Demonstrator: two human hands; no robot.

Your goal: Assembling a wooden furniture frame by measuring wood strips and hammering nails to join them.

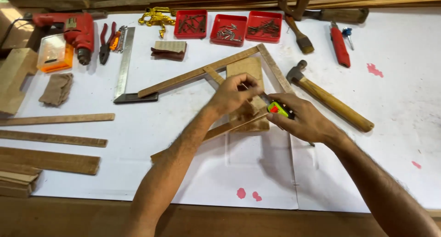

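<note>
Between the two hands, at the middle of the white-covered bench (367, 172), lies an open wooden frame (271, 65) of thin slats with a flat wooden block (245, 67) inside it. Left hand (232, 95) is closed on the frame's lower slat and the block, fingertips pinched over a small dark item — too small to identify. Right hand (303, 120) is clamped around a green and red screwdriver handle (277, 109), its shaft pointing toward the left fingertips; the two hands nearly touch.

Just beyond the right hand lies a hammer (328, 97) with a wooden handle, head toward the frame's far corner. Further out on that side lie a brush (301, 35) and a red-handled tool (339, 46).

Beyond both hands, along the far edge, stand three red trays (228, 37) holding screws and nails, with a heap of brass-coloured fittings (157, 17) and a folded piece of sandpaper (169, 49) to their left.

Left of the left hand lies a steel try square (125, 65), one frame slat ending at its stock. Further left — pliers (106, 42), a red power drill (69, 28), an orange bit case (55, 53) and a cloth (56, 88). Loose wooden strips (55, 138) lie well apart from the left forearm, near the bench's left edge.
</note>
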